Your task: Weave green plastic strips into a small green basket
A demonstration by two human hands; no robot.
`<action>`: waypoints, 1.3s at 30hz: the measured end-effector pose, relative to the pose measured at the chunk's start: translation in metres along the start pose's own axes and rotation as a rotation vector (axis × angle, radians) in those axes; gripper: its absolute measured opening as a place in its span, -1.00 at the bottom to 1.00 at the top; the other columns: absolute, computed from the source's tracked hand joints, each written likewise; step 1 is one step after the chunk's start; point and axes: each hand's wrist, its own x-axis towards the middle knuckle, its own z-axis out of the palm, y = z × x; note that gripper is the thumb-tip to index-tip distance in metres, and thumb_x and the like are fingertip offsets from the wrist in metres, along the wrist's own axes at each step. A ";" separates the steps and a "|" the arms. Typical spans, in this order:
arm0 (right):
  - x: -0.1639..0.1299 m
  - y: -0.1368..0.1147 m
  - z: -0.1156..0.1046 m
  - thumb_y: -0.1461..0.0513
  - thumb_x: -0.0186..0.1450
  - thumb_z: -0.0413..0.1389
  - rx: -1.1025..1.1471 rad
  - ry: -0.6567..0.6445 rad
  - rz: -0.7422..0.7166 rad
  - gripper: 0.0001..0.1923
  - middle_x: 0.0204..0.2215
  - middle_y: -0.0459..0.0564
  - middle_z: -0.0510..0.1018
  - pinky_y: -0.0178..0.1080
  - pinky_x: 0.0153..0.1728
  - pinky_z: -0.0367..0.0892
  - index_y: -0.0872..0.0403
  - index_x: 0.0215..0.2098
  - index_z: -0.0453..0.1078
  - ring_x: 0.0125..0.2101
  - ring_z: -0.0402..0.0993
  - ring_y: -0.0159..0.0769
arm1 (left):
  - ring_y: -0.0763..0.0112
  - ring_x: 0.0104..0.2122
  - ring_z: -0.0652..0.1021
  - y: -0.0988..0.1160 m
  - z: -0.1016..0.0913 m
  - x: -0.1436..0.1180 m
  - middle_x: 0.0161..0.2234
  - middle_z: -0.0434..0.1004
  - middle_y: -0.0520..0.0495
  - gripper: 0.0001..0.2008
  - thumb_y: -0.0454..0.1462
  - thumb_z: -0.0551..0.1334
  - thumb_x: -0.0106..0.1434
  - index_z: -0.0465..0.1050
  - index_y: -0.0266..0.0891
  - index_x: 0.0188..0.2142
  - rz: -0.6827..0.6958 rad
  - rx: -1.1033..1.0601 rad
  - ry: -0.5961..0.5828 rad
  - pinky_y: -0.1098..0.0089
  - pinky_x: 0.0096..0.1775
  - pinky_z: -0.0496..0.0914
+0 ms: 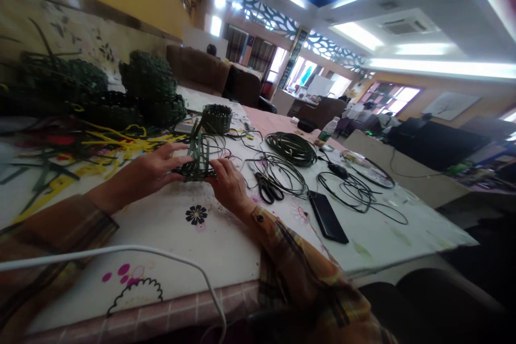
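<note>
Left hand [155, 169] and right hand [226, 183] both gripping a half-woven dark green strip basket base [196, 164], black scissors [268, 188] just right of it, black phone [327, 217] beyond, small finished green woven basket [216, 118] behind, on white flowered desk [209, 236]

Two bare hands, left hand [155, 169], right hand [229, 185], long sleeves of a checked shirt in brown, yellow and orange, one small dark button on the right cuff [259, 219]

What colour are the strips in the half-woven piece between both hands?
Dark green strips, clearest in the head view.
</note>
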 end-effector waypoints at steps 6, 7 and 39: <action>-0.001 0.000 0.000 0.16 0.44 0.05 -0.001 -0.026 0.037 -0.71 -0.08 0.18 0.51 -0.13 -0.04 0.45 0.14 0.05 0.37 -0.10 0.45 -0.15 | 0.00 0.22 0.40 -0.002 -0.004 0.002 0.24 0.34 -0.16 -0.61 0.04 0.26 0.28 0.52 -0.03 0.02 -0.069 -0.017 -0.023 0.10 0.20 0.37; -0.001 -0.001 0.000 0.16 0.44 0.05 0.002 -0.029 0.042 -0.71 -0.07 0.18 0.51 -0.14 -0.04 0.45 0.13 0.05 0.37 -0.09 0.45 -0.15 | -0.01 0.20 0.41 -0.002 -0.004 0.002 0.20 0.37 -0.16 -0.61 0.04 0.27 0.26 0.53 -0.03 0.00 -0.095 -0.022 -0.024 0.11 0.18 0.38; -0.006 -0.008 0.000 0.10 0.46 0.05 -0.028 -0.021 0.038 -0.72 -0.12 0.14 0.52 -0.16 -0.13 0.43 0.12 0.00 0.36 -0.13 0.43 -0.16 | 0.20 -0.15 0.54 0.012 -0.008 0.012 -0.22 0.55 -0.11 -0.60 0.08 0.20 0.26 0.64 -0.14 -0.28 -0.240 -0.282 -0.023 0.24 -0.03 0.45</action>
